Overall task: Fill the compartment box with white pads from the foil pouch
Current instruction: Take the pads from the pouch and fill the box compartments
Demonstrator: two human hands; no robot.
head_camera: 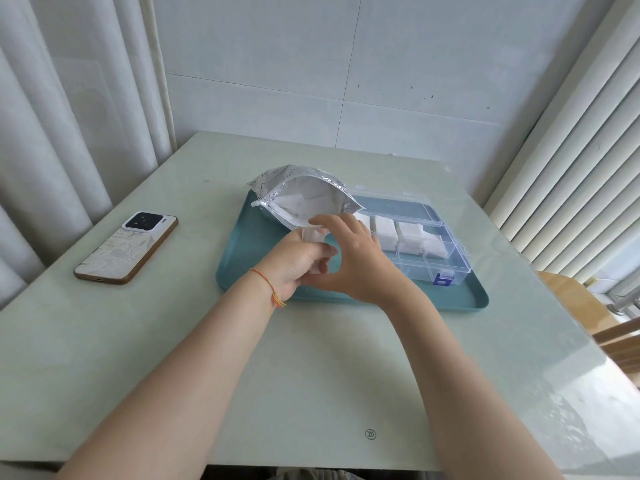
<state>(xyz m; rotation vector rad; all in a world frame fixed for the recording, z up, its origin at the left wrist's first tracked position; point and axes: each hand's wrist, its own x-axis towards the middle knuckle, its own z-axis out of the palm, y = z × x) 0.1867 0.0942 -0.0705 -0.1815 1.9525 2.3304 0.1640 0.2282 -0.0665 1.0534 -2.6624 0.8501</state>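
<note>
Far to the left of the hands, a phone point(126, 247) lay face down on the pale table point(311, 375), well apart from the teal tray point(242, 258). Over the tray the left hand point(294, 266), a red thread bracelet point(268, 285) at its wrist, curled its fingers round a small stack of white pads point(313, 239). Just above that grip the foil pouch point(304, 199) lay open on its side, more pads showing inside its mouth. The right hand point(353, 258) met the left, fingers bent over the stack's top and thumb beneath; whether it actually pinched the pads I could not tell. Just right of both hands stood the clear compartment box point(426, 247), lid open, several far cells holding pads.
</note>
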